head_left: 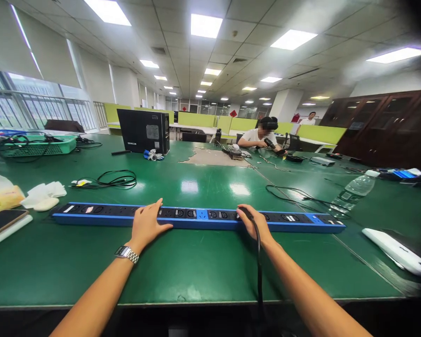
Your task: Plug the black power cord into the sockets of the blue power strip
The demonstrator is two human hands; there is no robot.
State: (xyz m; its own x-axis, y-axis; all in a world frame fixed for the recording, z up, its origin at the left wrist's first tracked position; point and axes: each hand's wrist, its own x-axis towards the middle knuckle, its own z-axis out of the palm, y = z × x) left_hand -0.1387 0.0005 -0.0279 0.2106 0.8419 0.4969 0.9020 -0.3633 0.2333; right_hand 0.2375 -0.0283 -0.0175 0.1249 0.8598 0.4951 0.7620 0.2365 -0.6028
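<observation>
A long blue-and-black power strip (196, 224) lies crosswise on the green table, its sockets facing up. My left hand (145, 225), with a metal-banded watch (127, 253) at the wrist, grips the strip left of its middle, fingers over the top and thumb along the near side. Right of the middle, my right hand (255, 225) holds a black plug (246, 211) against the socket face. How deep the plug sits is hidden by the fingers. From it a thick black cable (258, 267) hangs over the near table edge.
Left on the table (196, 276) are a phone (5, 222), tissues (45, 193) and a green basket (58, 146). A coiled cable (117, 180) and a computer case (143, 131) lie beyond. Rightward are a bottle (354, 193) and a white device (398, 250). A person (261, 135) works opposite.
</observation>
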